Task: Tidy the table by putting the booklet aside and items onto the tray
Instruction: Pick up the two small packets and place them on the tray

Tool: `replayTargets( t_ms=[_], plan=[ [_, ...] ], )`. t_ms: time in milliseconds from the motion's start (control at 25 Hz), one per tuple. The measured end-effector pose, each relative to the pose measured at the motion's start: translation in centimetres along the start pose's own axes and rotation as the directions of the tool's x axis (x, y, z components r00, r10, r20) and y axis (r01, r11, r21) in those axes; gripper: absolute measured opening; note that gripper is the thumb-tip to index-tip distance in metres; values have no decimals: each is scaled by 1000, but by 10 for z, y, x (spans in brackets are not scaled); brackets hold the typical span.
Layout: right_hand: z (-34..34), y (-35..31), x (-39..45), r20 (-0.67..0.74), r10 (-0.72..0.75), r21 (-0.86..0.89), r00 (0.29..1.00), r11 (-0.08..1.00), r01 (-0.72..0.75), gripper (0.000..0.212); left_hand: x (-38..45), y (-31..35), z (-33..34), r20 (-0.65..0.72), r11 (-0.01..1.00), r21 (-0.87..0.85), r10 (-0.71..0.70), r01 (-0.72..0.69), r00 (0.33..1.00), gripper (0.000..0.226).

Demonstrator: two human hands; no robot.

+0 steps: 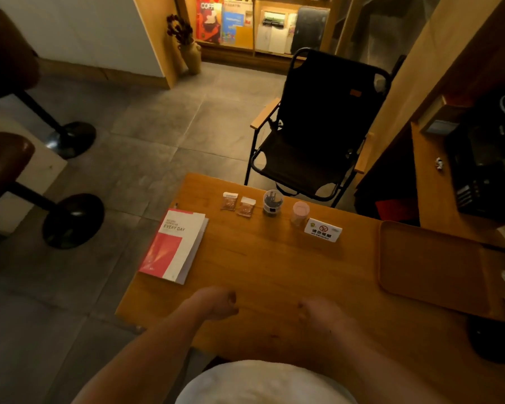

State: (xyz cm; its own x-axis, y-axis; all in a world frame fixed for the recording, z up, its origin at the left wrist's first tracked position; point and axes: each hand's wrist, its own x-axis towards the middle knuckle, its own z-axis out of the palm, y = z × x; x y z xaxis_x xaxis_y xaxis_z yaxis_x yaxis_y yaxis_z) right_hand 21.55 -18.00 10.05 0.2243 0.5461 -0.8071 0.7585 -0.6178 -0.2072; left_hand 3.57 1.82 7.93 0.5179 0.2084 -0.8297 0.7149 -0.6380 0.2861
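A person's left hand [220, 301] and right hand [318, 313] rest as loose fists, holding nothing, near the front edge of a wooden table [260, 266], with the tidying apparently not yet begun. The booklet [174, 244] lies flat at the table's left edge, ahead and to the left of the left hand, its long axis running away from the person and tilted slightly rightward; that hand is clearly the nearer one. Two small packets [238, 204], a clear cup of dark sticks [272, 201], a pinkish lidded container [300, 212] and a no-smoking sign [322, 229] line the far side, while the empty tray [432, 258] sits to the right, closer to the right hand
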Motion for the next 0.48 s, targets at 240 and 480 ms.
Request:
replayTargets(
  t_ms=[240, 480],
  plan=[
    [-10, -3, 21, 10, -32, -4, 999, 999, 32, 39, -7, -17, 7, -64, 996, -67, -62, 58, 996, 41],
    [-42, -23, 51, -61, -75, -12, 995, 997, 74, 42, 10, -38, -35, -59, 1000, 13, -15, 15, 998, 41]
  ],
)
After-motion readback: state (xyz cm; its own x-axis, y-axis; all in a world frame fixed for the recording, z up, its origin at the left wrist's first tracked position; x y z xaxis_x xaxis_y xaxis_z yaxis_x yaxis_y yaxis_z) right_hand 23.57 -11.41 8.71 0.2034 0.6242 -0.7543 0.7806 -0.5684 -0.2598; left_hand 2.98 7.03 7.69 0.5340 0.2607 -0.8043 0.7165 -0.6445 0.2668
